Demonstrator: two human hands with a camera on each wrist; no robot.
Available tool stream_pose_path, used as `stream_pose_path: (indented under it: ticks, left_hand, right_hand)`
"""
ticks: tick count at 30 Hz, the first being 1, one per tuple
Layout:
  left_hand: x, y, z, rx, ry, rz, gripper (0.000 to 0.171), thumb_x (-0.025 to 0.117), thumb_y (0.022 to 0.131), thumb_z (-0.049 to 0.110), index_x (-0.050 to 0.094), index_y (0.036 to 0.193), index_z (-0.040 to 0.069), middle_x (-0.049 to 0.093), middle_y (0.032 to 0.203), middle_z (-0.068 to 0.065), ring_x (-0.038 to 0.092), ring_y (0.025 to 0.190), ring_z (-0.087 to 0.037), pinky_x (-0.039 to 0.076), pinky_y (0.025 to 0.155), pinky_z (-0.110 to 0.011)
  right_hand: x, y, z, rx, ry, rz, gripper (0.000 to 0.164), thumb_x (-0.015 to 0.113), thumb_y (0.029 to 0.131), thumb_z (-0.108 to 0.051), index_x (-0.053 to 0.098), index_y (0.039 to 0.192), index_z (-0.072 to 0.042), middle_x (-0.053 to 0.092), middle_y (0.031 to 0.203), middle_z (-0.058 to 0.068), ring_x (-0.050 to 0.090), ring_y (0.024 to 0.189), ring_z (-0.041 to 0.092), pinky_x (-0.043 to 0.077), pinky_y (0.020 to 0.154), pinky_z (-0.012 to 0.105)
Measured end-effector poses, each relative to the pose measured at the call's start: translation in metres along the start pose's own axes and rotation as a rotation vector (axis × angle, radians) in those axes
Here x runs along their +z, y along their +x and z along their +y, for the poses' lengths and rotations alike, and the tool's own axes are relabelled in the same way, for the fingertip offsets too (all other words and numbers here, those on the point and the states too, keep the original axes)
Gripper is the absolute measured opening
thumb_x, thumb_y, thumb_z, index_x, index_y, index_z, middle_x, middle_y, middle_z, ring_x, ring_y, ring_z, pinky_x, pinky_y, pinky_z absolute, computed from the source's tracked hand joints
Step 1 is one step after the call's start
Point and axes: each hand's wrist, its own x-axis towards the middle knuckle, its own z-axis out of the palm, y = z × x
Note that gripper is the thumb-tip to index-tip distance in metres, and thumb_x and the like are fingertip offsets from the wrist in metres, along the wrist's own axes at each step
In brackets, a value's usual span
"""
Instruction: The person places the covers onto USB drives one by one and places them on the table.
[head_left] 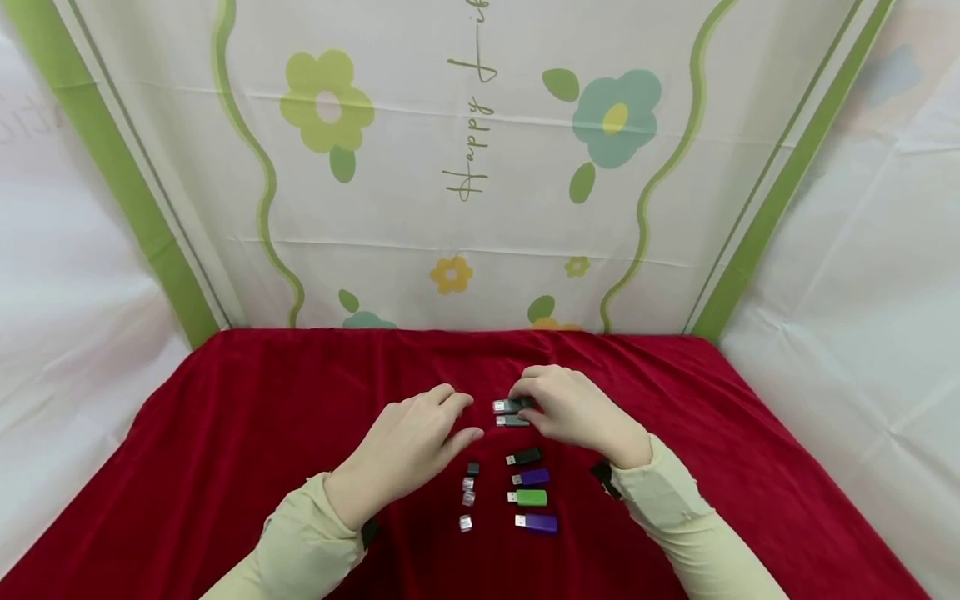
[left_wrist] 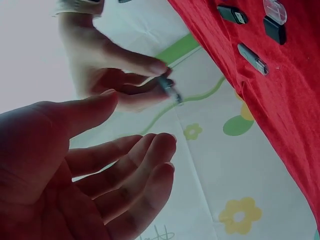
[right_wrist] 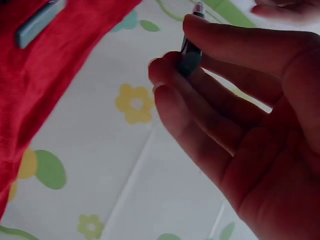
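Right hand (head_left: 573, 408): thumb and fingertips pinch a slim dark grey USB stick (right_wrist: 190, 59) by its body, the other fingers bent behind; whether its plug is capped I cannot tell.
Left hand (head_left: 408, 446): empty, thumb well apart from loosely bent fingers.
Held stick: above the red velvet cloth (head_left: 337, 400), just beyond a second grey USB stick (head_left: 513, 421) lying there.
Stick row: black (head_left: 525, 457), blue-purple (head_left: 532, 477), bright green (head_left: 528, 497) and deep purple (head_left: 537, 523) sticks, plugs leftward.
Small caps: one black plastic cap (head_left: 472, 469) and three clear plastic caps (head_left: 466, 523), left of the row.
Good handling: best to keep the pinch light and on the body, plug free, and lower it level so the thumb clears the neighbouring stick.
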Motion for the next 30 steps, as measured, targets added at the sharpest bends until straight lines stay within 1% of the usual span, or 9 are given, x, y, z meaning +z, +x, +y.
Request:
stream_pose_path:
  ticks: [3, 10, 13, 17, 20, 22, 26, 30]
  left_hand:
    - [-0.001, -0.001, 0.000, -0.006, 0.001, -0.005, 0.034, 0.076, 0.088, 0.030, 0.069, 0.108, 0.003, 0.062, 0.089, -0.003, 0.055, 0.060, -0.009, 0.042, 0.047, -0.018]
    - [-0.002, -0.004, 0.001, -0.009, 0.005, -0.020, 0.032, 0.077, 0.087, 0.028, 0.069, 0.106, 0.004, 0.063, 0.090, -0.004, 0.057, 0.061, -0.012, 0.043, 0.047, -0.021]
    - [-0.002, -0.004, 0.002, -0.011, 0.009, -0.036, 0.031, 0.077, 0.087, 0.028, 0.069, 0.105, 0.004, 0.064, 0.090, -0.004, 0.059, 0.063, -0.013, 0.045, 0.048, -0.022]
    - [-0.002, -0.004, 0.003, -0.015, 0.016, -0.067, 0.028, 0.077, 0.087, 0.028, 0.070, 0.102, 0.006, 0.065, 0.089, -0.004, 0.059, 0.063, -0.013, 0.046, 0.048, -0.024]
    - [-0.001, -0.004, 0.003, -0.022, 0.011, -0.103, 0.024, 0.077, 0.086, 0.029, 0.070, 0.098, 0.008, 0.063, 0.084, -0.001, 0.057, 0.060, -0.011, 0.044, 0.046, -0.022]
    - [-0.001, -0.005, 0.003, -0.025, 0.008, -0.123, 0.022, 0.077, 0.086, 0.029, 0.070, 0.094, 0.010, 0.061, 0.079, 0.001, 0.054, 0.057, -0.010, 0.041, 0.045, -0.021]
    - [-0.001, -0.006, 0.003, -0.026, 0.003, -0.131, 0.019, 0.078, 0.086, 0.029, 0.068, 0.086, 0.012, 0.053, 0.070, 0.005, 0.046, 0.053, -0.007, 0.037, 0.043, -0.020]
    - [-0.001, -0.007, 0.004, -0.025, -0.021, -0.146, 0.020, 0.077, 0.086, 0.028, 0.065, 0.082, 0.013, 0.047, 0.067, 0.006, 0.040, 0.051, -0.006, 0.035, 0.043, -0.019]
  right_hand:
    - [0.010, 0.003, 0.008, 0.019, -0.055, -0.031, 0.014, 0.080, 0.078, -0.005, 0.074, 0.088, -0.013, 0.060, 0.083, -0.007, 0.056, 0.069, 0.007, 0.049, 0.059, 0.025]
    - [0.037, 0.007, 0.016, 0.015, -0.109, -0.110, 0.016, 0.082, 0.077, -0.007, 0.069, 0.076, -0.018, 0.056, 0.075, -0.010, 0.052, 0.065, 0.007, 0.046, 0.055, 0.025]
    - [0.045, 0.008, 0.016, 0.007, -0.159, -0.118, 0.023, 0.082, 0.074, -0.006, 0.064, 0.069, -0.019, 0.053, 0.068, -0.010, 0.050, 0.062, 0.009, 0.044, 0.054, 0.026]
    - [0.051, 0.008, 0.014, -0.010, -0.157, -0.104, 0.031, 0.080, 0.071, 0.002, 0.056, 0.064, -0.017, 0.047, 0.063, -0.009, 0.047, 0.058, 0.011, 0.042, 0.052, 0.026]
    - [0.054, 0.009, 0.013, -0.023, -0.130, -0.096, 0.034, 0.078, 0.069, 0.007, 0.053, 0.062, -0.016, 0.046, 0.062, -0.009, 0.045, 0.057, 0.010, 0.040, 0.052, 0.025]
    - [0.056, 0.009, 0.012, -0.033, -0.131, -0.092, 0.036, 0.076, 0.068, 0.008, 0.051, 0.061, -0.015, 0.045, 0.061, -0.009, 0.044, 0.056, 0.010, 0.039, 0.051, 0.024]
    - [0.059, 0.008, 0.012, -0.049, -0.138, -0.086, 0.038, 0.075, 0.067, 0.009, 0.047, 0.060, -0.016, 0.044, 0.059, -0.009, 0.044, 0.055, 0.009, 0.038, 0.051, 0.023]
    - [0.061, 0.006, 0.014, -0.061, -0.134, -0.097, 0.040, 0.078, 0.066, 0.009, 0.047, 0.060, -0.016, 0.044, 0.059, -0.008, 0.045, 0.054, 0.009, 0.038, 0.051, 0.022]
